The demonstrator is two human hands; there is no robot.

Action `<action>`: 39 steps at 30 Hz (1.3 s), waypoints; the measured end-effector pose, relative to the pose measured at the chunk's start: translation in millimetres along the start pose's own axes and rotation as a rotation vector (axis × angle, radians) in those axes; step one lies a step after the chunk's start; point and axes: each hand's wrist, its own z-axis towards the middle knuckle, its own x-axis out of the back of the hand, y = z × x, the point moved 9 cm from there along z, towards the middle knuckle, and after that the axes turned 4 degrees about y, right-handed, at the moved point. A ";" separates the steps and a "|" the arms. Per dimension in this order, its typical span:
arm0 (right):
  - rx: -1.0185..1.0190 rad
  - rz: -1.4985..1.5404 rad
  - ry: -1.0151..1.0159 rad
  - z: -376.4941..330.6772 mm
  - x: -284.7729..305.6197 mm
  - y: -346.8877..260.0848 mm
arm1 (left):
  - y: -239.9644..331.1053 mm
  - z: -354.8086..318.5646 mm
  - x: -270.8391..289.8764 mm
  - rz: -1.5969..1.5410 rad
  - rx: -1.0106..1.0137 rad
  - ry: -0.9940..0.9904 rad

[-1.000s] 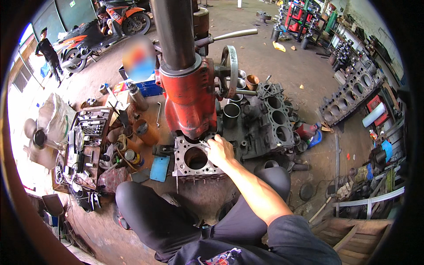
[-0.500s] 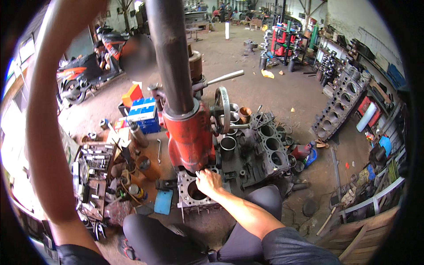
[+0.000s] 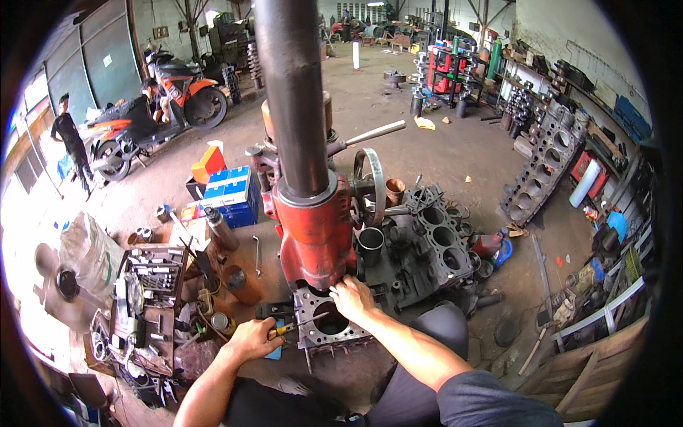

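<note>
A small grey engine block [image 3: 313, 336] with one round bore [image 3: 331, 319] lies on the floor under a red boring machine [image 3: 313, 235] with a tall dark column. My right hand [image 3: 350, 297] rests on the block's top edge, beside the bore and against the machine's base. My left hand [image 3: 253, 340] grips a screwdriver [image 3: 297, 326] with a yellow and red handle. Its shaft points right, over the block toward the bore.
A larger dark multi-cylinder block [image 3: 434, 245] lies right of the machine, with a cylinder sleeve [image 3: 371, 245] beside it. A tool tray [image 3: 151, 285] and cans sit at left. Blue boxes [image 3: 231, 196], motorbikes [image 3: 153, 117] and a standing person [image 3: 73, 142] are farther back. Wooden pallet [image 3: 605, 363] at right.
My left arm, raised high at the left half a second ago, has come down; the hand now holds a screwdriver by the block. My right hand stays on the block. The view tilted up.
</note>
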 end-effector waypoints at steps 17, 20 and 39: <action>0.045 0.013 0.102 -7.3 9.6 -2.8 | -39.2 2.7 -4.7 -0.023 0.174 0.087; 0.073 0.009 0.156 -2.2 7.3 -6.4 | -41.5 10.3 -1.3 -0.035 0.191 0.099; 0.071 -0.090 0.125 3.3 0.1 -9.0 | -44.3 40.5 -45.3 -0.343 0.179 0.060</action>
